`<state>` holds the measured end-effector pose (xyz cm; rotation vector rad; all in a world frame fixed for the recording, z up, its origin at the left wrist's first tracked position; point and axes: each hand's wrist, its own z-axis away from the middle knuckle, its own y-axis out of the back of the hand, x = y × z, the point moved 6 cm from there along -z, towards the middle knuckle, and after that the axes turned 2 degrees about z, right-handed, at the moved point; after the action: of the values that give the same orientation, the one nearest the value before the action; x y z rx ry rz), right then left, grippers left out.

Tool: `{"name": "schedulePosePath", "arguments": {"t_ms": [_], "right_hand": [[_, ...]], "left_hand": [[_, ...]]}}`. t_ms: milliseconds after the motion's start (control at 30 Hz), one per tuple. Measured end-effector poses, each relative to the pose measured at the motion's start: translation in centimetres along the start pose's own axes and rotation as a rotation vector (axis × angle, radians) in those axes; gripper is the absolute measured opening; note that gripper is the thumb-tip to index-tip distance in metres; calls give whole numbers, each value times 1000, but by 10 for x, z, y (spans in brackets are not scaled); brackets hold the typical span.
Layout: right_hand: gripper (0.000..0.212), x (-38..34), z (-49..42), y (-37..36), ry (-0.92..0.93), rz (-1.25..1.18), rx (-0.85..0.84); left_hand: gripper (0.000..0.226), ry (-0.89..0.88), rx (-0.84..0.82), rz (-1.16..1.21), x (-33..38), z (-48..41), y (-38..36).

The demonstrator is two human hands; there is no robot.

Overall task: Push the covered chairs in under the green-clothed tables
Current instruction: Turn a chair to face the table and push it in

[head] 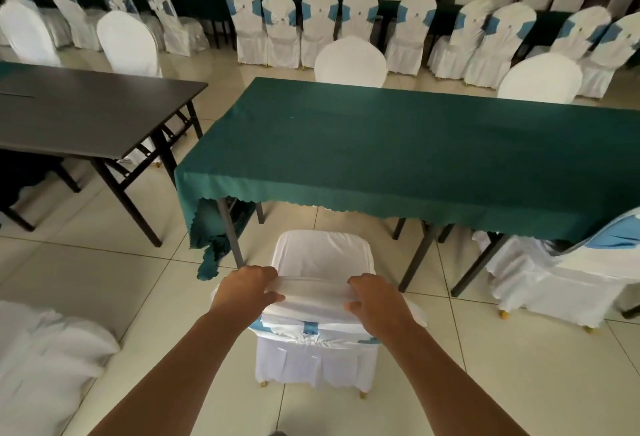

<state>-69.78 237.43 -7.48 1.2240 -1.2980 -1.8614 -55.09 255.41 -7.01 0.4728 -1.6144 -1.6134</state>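
Left hand (pixel 246 288) and right hand (pixel 375 298) clamping top of chair (pixel 322 262) backrest; chair standing just short of green table (pixel 398 144) edge. Pushing evenly, steering between table legs, avoiding hanging cloth.

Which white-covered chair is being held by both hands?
The white-covered chair nearest the camera, facing the green-clothed table; the left hand and right hand grip its backrest top.
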Motion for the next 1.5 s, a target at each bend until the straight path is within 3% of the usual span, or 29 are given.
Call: {"name": "schedulePosePath", "arguments": {"t_ms": [733,1067,1500], "right_hand": [[32,9,-205,43,-161,96,29],[31,29,-294,56,-155,138,1],[34,58,-405,81,-130,137,-40]], "left_hand": [[30,-133,-17,-28,-22,-230,36],[31,-126,-29,-17,-25,-317,45],[31,-159,82,-36,-21,-425,54]]}}
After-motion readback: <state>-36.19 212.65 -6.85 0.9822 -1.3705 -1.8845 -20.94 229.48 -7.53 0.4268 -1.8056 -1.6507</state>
